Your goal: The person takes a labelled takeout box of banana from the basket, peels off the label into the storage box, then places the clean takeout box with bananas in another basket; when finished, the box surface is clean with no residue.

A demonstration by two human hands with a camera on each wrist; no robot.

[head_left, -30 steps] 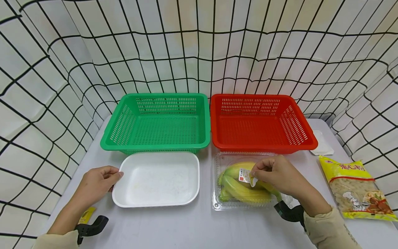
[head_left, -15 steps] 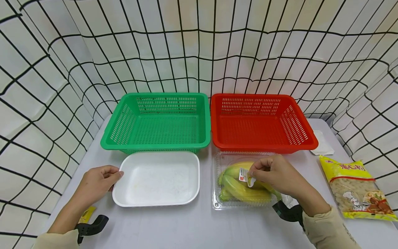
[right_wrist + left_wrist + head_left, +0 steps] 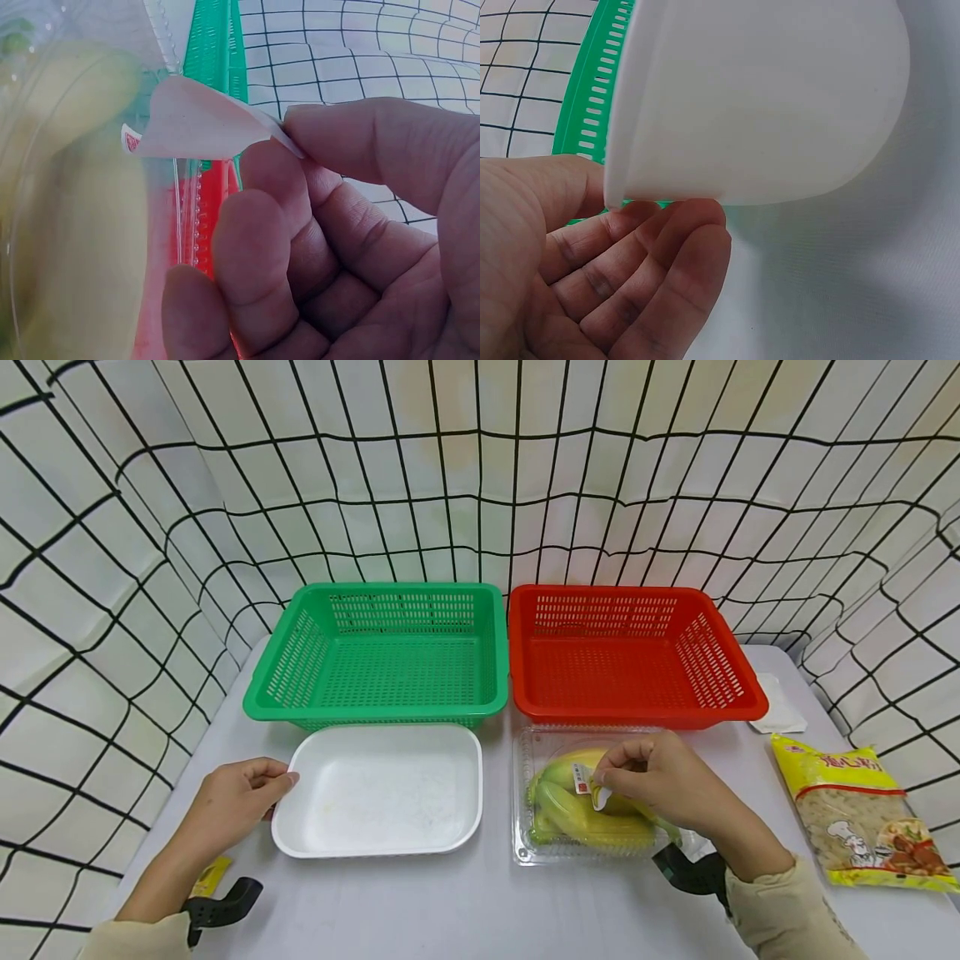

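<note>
At the left end of a shallow white tray [image 3: 378, 793], my left hand [image 3: 243, 793] pinches the rim, thumb on the edge. In the left wrist view its fingertips [image 3: 705, 217] lie against the tray's outer wall. My right hand [image 3: 663, 781] pinches the loose end of a paper label [image 3: 199, 124] between thumb and forefinger. The label's printed part [image 3: 581, 778] stays on the lid of a clear plastic container [image 3: 522, 835], while the pinched end curls up and back. Green-yellow bananas [image 3: 592, 827] lie inside the container, partly covered by the hand.
Behind the tray stands a green basket [image 3: 405, 714]; a red basket [image 3: 637, 714] stands behind the container. A yellow food bag [image 3: 870, 822] lies at the right, with a white tissue [image 3: 778, 703] beyond it. A small yellow packet [image 3: 210, 877] lies by the left wrist. Black netting [image 3: 480, 497] surrounds the table.
My right hand has drawn slightly left, and more of the label is folded back, with less of its printed part showing. The left hand and tray have stayed put.
</note>
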